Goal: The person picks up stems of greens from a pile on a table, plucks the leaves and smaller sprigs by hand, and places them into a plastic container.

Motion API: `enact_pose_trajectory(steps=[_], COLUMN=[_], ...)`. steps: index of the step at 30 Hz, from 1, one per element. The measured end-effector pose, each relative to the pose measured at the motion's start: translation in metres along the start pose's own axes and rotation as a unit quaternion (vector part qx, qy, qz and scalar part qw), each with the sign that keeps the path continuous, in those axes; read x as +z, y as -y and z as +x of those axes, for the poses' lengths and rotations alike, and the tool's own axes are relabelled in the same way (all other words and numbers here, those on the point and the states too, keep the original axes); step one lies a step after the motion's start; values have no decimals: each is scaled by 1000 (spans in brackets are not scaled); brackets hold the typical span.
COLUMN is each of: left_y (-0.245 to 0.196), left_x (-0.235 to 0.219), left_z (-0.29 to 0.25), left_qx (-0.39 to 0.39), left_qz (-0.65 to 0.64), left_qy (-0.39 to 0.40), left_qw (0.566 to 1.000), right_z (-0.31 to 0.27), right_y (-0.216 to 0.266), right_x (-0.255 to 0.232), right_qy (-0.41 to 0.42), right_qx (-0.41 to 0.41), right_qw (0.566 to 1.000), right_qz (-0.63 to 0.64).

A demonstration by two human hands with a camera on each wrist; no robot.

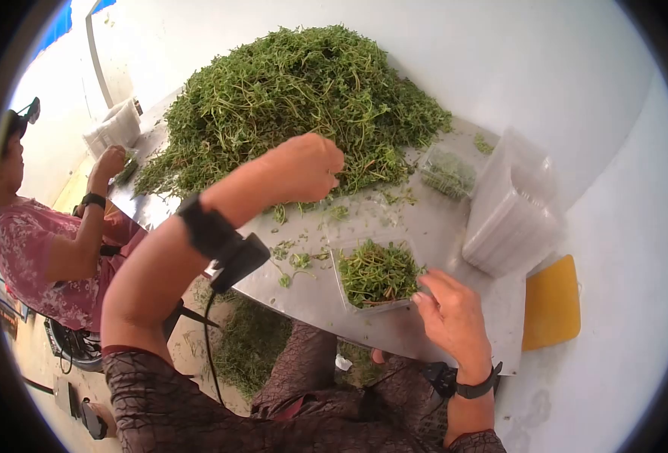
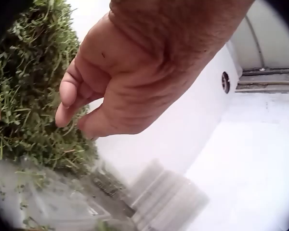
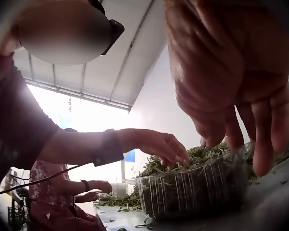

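A large heap of green leafy stems (image 1: pixel 296 106) covers the back of the metal table (image 1: pixel 379 219). Above its front edge hangs my left hand (image 1: pixel 296 170); in the left wrist view that hand (image 2: pixel 130 86) has loosely bent fingers, with nothing visible in them. A clear plastic container (image 1: pixel 340 283), filled with cut stems (image 1: pixel 379 272), stands near the table's front edge. My right hand (image 1: pixel 455 317) is at its right side, the fingertips close to the rim; whether they touch is unclear. In the right wrist view that hand (image 3: pixel 231 72) has its fingers extended beside the container (image 3: pixel 183 192).
Stacked clear containers (image 1: pixel 511 211) stand at the right, near a filled one (image 1: pixel 447 174). A yellow board (image 1: pixel 553 302) is beyond the table's right edge. Another person (image 1: pixel 55 249) works at the left, by more containers (image 1: pixel 115 128). Loose leaves (image 1: pixel 300 260) lie scattered on the table.
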State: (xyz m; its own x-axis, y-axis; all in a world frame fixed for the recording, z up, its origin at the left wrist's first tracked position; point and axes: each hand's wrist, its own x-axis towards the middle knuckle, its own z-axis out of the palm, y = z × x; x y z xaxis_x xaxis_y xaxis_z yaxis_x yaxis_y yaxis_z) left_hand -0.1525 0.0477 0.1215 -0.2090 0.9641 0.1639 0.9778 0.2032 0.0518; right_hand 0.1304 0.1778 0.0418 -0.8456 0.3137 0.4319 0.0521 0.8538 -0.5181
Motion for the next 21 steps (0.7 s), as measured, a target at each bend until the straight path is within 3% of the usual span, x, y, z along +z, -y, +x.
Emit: enact_pose_trajectory(steps=[4,7,11,13,17,20,21], left_y=[22,21,37,38,43,37,37], left_x=[49,65,97,103,86,70,64], left_z=[22,28,33,32,35,25,22], left_qx=[-113,-131,-147,-129,-134,-164,-164], left_qz=[0,85,92,125,108,20,21], left_qy=[55,80,67,-2,42,-91,-92], left_qw=[992,984,983,984,984,982,982], right_z=[3,3,3,2,-1,-3,-4], right_y=[0,-1,-3,-3,-2,-3,-3], right_x=[4,8,8,6,5,4,4], right_qy=[17,21,28,27,27,19,19], right_qx=[30,30,39,43,58,57,56], right_qw=[999,999,999,999,998,998,998], right_qz=[-4,-15,-15,-10,-1,12,13])
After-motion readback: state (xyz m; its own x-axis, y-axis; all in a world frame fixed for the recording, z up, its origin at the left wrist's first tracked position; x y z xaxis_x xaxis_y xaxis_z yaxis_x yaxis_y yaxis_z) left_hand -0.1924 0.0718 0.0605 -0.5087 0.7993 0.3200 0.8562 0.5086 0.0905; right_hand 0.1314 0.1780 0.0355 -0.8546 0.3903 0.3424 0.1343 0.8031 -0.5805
